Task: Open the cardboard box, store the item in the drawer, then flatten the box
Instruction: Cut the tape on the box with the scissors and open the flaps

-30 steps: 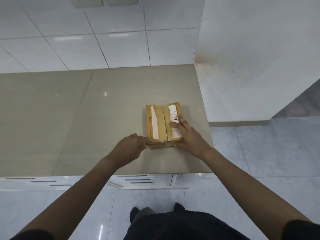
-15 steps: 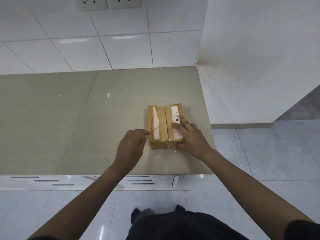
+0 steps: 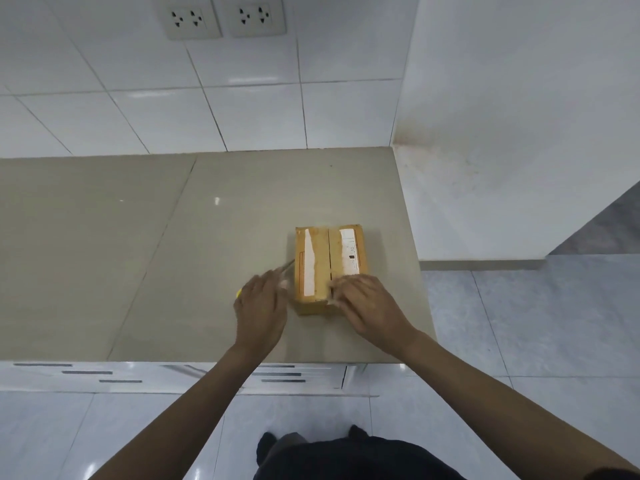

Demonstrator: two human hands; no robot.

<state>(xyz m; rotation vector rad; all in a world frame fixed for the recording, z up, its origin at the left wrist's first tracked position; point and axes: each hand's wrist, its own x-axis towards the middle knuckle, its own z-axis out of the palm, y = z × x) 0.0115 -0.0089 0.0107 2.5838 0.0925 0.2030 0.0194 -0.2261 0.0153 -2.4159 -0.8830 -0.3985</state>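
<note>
Box [image 3: 329, 265] sits on the worktop [image 3: 138, 254], near its right edge and toward the front. Flaps closed; a dark seam runs down the middle of the top, torn white label strips on either side of it.

Your left hand [image 3: 261, 310] is closed around a thin cutter [image 3: 285, 265]. A yellow bit of handle shows at the heel of the hand, and the slim metal tip points at the box's left side, touching or just short of it; which one, I cannot tell. Your right hand [image 3: 367, 303] lies flat, fingers loosely spread, pressing the near right part of the box top. It holds nothing and only pins the box down.

Step in hand, as I read it: opening. The tape is being cut and the flaps are not yet lifted. The item is not visible, presumably inside.

Next move calls for:
- keeping the right hand's weight on the box so it does not skid toward the right edge;
- running the tip shallowly along the taped seam, so the contents are not scored;
- keeping the blade path away from your right fingers [image 3: 341, 284], which rest right at the near end of the centre seam.

Drawers [image 3: 277, 374] show under the worktop's front edge, all shut. Storing and flattening are both ahead.
</note>
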